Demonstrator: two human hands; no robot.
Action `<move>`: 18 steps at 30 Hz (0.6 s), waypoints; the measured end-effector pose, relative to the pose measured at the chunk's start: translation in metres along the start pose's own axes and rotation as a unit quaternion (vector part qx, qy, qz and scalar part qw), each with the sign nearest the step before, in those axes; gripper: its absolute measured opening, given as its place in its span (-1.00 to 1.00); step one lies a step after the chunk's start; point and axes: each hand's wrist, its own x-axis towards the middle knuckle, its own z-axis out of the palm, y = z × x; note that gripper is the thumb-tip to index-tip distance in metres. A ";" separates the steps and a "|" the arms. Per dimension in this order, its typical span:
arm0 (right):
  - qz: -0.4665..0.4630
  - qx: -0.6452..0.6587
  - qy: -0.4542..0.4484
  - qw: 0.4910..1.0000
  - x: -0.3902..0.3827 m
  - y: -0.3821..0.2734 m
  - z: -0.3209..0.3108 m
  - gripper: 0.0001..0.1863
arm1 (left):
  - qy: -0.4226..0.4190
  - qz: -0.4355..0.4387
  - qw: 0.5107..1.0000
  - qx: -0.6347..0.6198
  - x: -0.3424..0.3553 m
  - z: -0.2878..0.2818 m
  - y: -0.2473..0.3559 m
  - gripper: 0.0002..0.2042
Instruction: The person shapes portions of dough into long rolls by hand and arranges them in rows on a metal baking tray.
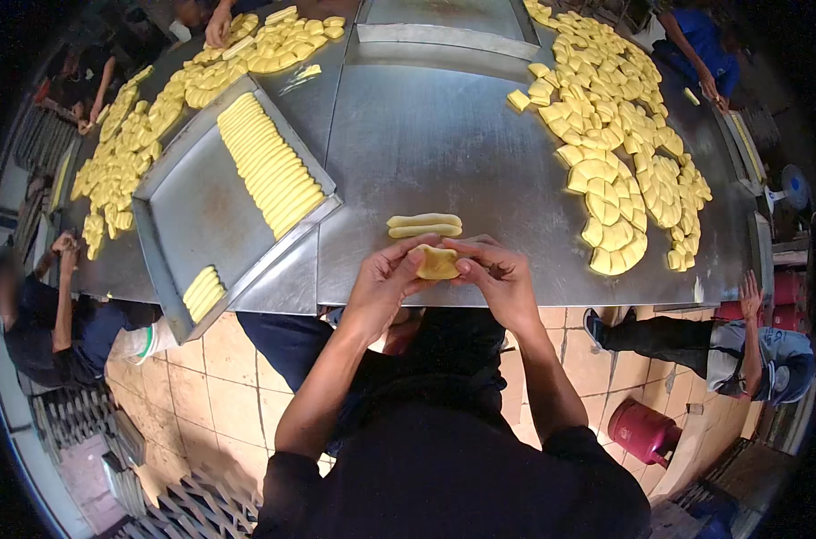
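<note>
Between both hands, just over the table's near edge, I hold a small flattened piece of yellow dough [438, 263]. My left hand [388, 279] pinches its left side with thumb and fingers. My right hand [495, 277] grips the right side the same way. Right beyond my fingertips, two rolled dough sticks [424, 221] lie side by side on the metal table [408, 117]. To the left, a metal tray [176, 202] holds a long row of rolled dough sticks [269, 166] along its right side and a short row [204, 294] at its near corner.
Heaps of cut dough pieces [610, 153] cover the table's right side, with more dough [129, 162] at the left. Another metal tray [444, 34] stands at the far middle. Several people work around the table. A red gas cylinder [643, 431] stands on the tiled floor at right.
</note>
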 end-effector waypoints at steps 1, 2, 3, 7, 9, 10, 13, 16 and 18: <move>0.003 -0.012 -0.008 1.000 -0.001 -0.002 0.001 -0.73 | -0.002 -0.019 1.000 0.002 -0.003 0.003 0.003 -0.74; 0.005 -0.024 -0.016 1.000 -0.001 -0.002 0.002 -0.78 | -0.002 -0.020 1.000 0.004 -0.005 0.004 0.003 -0.74; 0.005 -0.023 -0.015 1.000 -0.002 -0.001 0.001 -0.78 | -0.008 0.012 0.998 0.065 -0.007 0.005 0.002 -0.71; -0.059 -0.104 -0.018 0.993 -0.004 0.006 -0.006 -0.67 | -0.005 0.066 0.990 0.127 -0.006 0.000 -0.001 -0.63; -0.083 -0.119 -0.015 0.989 -0.003 0.001 -0.004 -0.65 | -0.034 0.042 0.997 0.060 -0.006 -0.003 0.002 -0.63; -0.086 -0.125 -0.001 0.988 -0.003 -0.008 0.002 -0.65 | -0.060 0.017 0.998 -0.007 -0.006 -0.001 0.005 -0.63; -0.126 -0.197 0.003 0.972 -0.006 -0.013 0.004 -0.63 | -0.008 0.052 0.992 0.116 -0.016 0.013 0.011 -0.68; -0.207 -0.324 -0.011 0.923 -0.004 -0.013 0.000 -0.60 | 0.026 0.092 0.981 0.170 -0.016 0.016 0.008 -0.72; -0.250 -0.387 -0.013 0.888 -0.003 -0.007 -0.003 -0.60 | 0.046 0.137 0.955 0.260 -0.017 0.016 0.010 -0.74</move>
